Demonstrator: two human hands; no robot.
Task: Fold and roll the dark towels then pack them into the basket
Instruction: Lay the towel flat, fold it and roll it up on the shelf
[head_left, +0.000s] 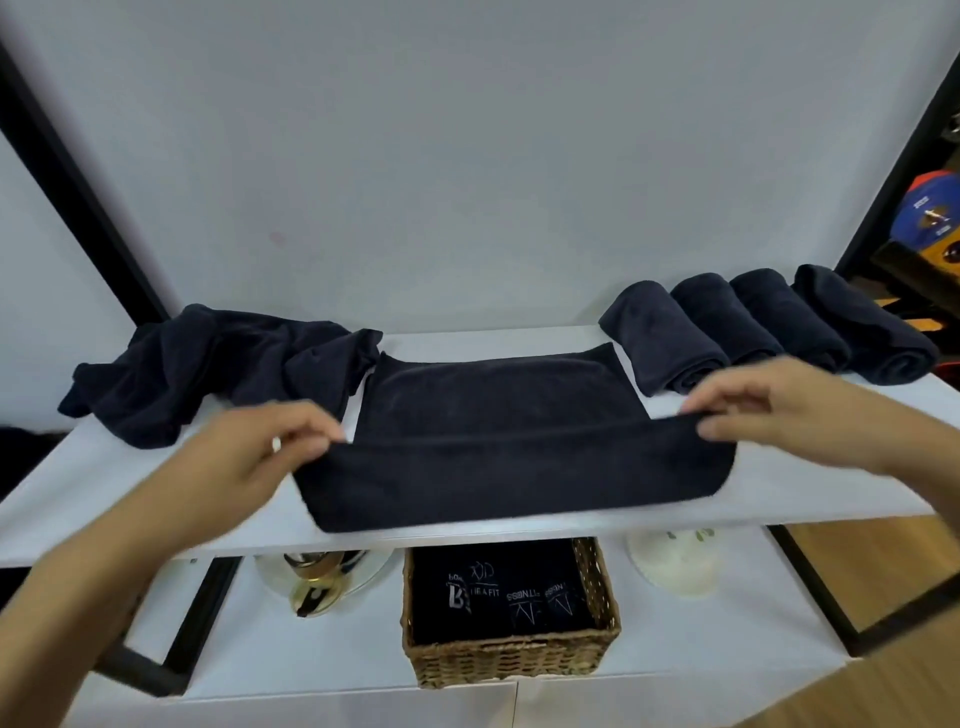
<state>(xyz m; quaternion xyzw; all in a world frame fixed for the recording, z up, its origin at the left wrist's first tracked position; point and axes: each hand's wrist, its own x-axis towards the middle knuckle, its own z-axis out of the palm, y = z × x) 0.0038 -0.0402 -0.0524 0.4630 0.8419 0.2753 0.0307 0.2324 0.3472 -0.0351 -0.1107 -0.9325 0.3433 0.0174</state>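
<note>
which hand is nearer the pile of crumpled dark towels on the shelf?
Left. The left hand pinches the flat dark towel's corner right beside the pile of crumpled dark towels. The right hand holds the opposite corner, by the four rolled dark towels.

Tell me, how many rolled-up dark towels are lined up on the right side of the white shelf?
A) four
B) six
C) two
A: four rolled towels lie side by side at the right end of the white shelf, beyond the flat towel that both hands are folding.
</note>
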